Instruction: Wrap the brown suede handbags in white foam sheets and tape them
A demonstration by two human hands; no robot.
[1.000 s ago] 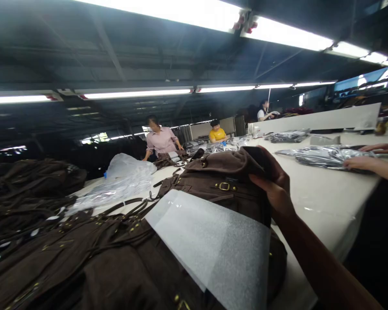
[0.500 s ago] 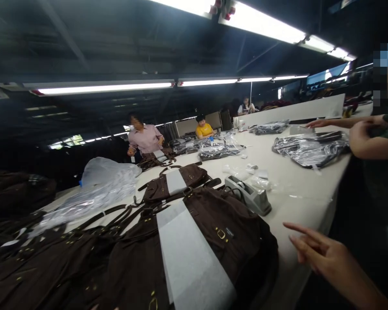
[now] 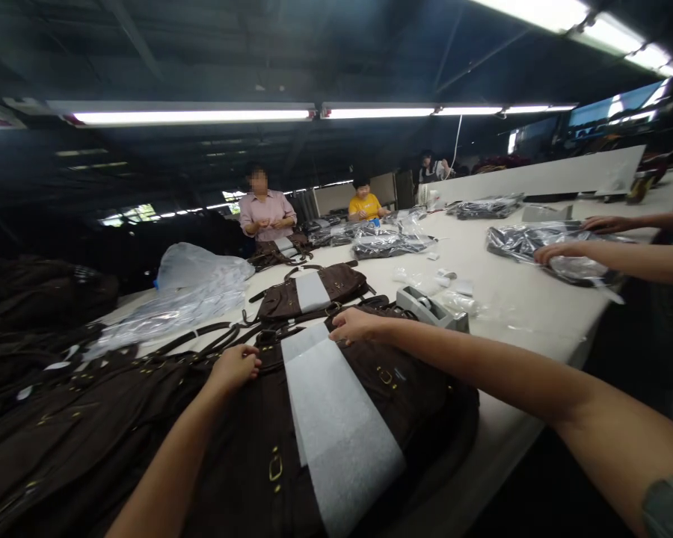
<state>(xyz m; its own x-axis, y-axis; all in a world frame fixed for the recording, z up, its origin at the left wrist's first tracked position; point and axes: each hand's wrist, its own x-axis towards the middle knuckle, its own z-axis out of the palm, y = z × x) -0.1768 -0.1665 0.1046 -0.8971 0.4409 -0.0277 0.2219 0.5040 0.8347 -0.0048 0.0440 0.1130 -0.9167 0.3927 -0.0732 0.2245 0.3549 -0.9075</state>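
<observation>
A large dark brown handbag (image 3: 364, 388) with brass buckles lies in front of me, a band of white paper (image 3: 336, 418) across its middle. My left hand (image 3: 236, 368) is at the bag's upper left edge, near the straps, with its fingers loosely bent and apart. On the other side of the paper band, my right hand (image 3: 356, 326) reaches over the bag's top edge with its fingers bent down and together. What its fingertips hold, if anything, is hidden. Just beyond lies a second brown bag (image 3: 342, 288) with a similar paper band.
A grey tape dispenser (image 3: 433, 308) stands right of the bags. Clear plastic bags (image 3: 185, 299) lie at the left, more brown bags (image 3: 61, 433) nearer me. At the right, a co-worker's hands (image 3: 566, 250) touch a plastic-wrapped bag (image 3: 516, 240). Two people stand farther along the table.
My right hand has come from beside the table's right edge to the top of the large bag. My left hand has come into clear view at the bag's left. The view has shifted.
</observation>
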